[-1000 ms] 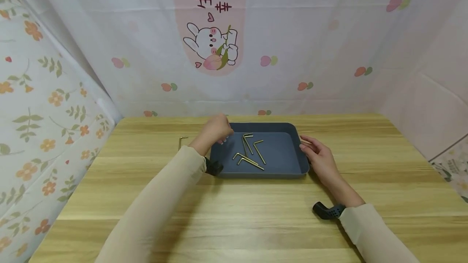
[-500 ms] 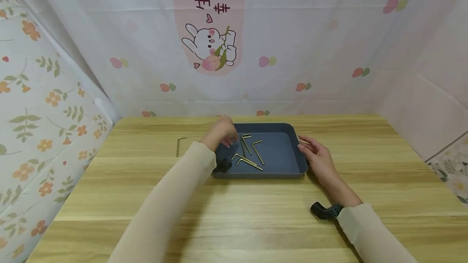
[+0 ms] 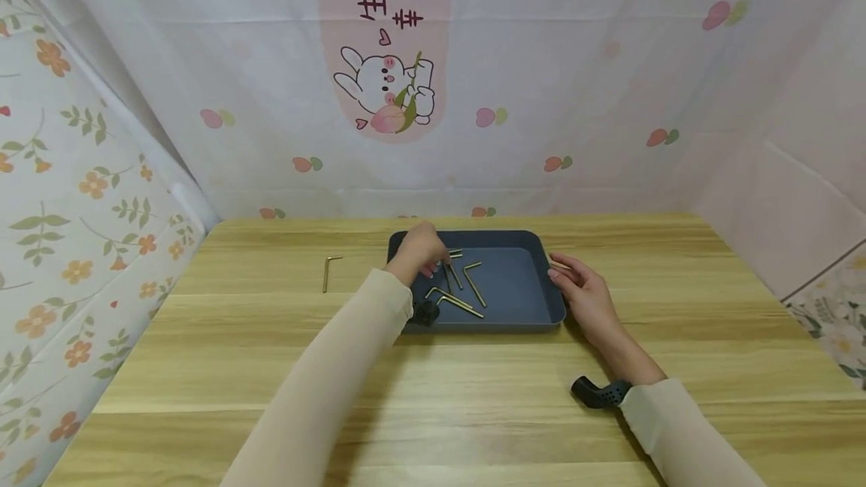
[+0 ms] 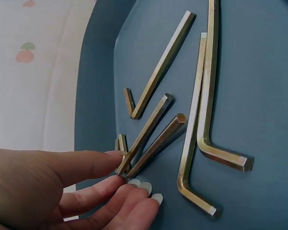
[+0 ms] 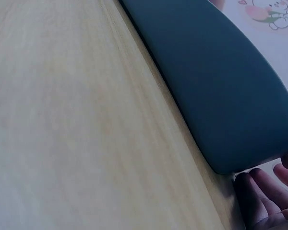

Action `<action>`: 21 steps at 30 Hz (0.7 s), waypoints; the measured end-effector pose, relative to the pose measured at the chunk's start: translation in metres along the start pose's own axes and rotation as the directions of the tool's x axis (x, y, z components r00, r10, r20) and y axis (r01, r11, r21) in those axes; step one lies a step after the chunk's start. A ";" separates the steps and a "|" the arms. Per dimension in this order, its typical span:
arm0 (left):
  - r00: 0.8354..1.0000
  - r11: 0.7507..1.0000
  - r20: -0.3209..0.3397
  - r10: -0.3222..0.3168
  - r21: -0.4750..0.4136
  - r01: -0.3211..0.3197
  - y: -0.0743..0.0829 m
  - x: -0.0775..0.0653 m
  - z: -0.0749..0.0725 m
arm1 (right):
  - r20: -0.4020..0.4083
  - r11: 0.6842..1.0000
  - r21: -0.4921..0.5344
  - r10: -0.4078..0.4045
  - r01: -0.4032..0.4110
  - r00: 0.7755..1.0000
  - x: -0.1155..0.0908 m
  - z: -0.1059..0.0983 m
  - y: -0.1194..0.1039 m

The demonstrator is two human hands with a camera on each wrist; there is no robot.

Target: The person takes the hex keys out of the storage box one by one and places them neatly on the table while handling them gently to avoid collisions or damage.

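Observation:
A dark blue-grey tray (image 3: 507,322) sits on the wooden table, with several brass-coloured hex keys (image 3: 476,284) lying inside. My left hand (image 3: 421,250) reaches over its left part. In the left wrist view, the thumb and index finger pinch one hex key (image 4: 146,132) close to its bend, which the fingers partly hide. Another hex key (image 4: 156,146) lies right beside it, and two longer hex keys (image 4: 194,120) rest farther right. My right hand (image 3: 591,295) holds the tray's right end, thumb at the wall and fingers by the base.
One hex key (image 3: 327,274) lies on the table (image 3: 473,412) left of the tray. A printed curtain (image 3: 541,81) hangs behind the table, and a floral cloth (image 3: 95,231) hangs at the left.
My left hand has moved rightward and down into the tray, from its left edge to the hex keys. The hex key on the table shows fully now. My right hand stays at the tray.

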State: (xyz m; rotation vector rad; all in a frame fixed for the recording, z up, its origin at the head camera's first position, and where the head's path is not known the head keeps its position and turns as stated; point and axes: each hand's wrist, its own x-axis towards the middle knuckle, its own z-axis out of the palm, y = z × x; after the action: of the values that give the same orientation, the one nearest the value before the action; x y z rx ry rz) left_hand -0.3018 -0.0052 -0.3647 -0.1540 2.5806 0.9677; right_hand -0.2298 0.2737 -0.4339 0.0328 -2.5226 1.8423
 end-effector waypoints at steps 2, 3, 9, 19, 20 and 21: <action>1.000 1.000 -0.005 0.000 -0.011 0.000 0.000 0.001 0.002 | -0.001 1.000 0.003 -0.001 0.001 1.000 0.000 0.001 0.000; 1.000 1.000 -0.009 0.000 -0.017 0.000 0.000 0.002 0.003 | -0.001 1.000 0.003 -0.002 0.002 1.000 0.000 0.001 0.001; 0.999 1.000 -0.034 0.000 -0.005 0.000 0.000 0.007 0.008 | -0.005 1.000 0.001 0.001 -0.001 1.000 -0.001 0.001 0.000; 0.998 0.992 -0.056 0.007 0.126 0.000 0.003 0.010 0.008 | -0.010 1.000 -0.001 -0.012 0.012 1.000 -0.001 0.002 0.000; 0.998 0.992 -0.060 0.007 0.128 0.000 0.003 0.010 0.008 | -0.010 1.000 -0.004 -0.013 0.013 1.000 -0.002 0.002 0.000; 0.998 0.992 -0.062 0.009 0.126 -0.001 0.003 0.009 0.008 | -0.010 1.000 -0.006 -0.014 0.014 1.000 -0.002 0.002 0.000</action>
State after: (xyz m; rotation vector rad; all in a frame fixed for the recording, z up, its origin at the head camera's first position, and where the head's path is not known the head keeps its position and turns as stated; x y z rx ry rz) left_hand -0.3087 0.0023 -0.3717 -0.1464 2.6913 0.8109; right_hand -0.2282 0.2721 -0.4348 0.0401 -2.5148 1.8250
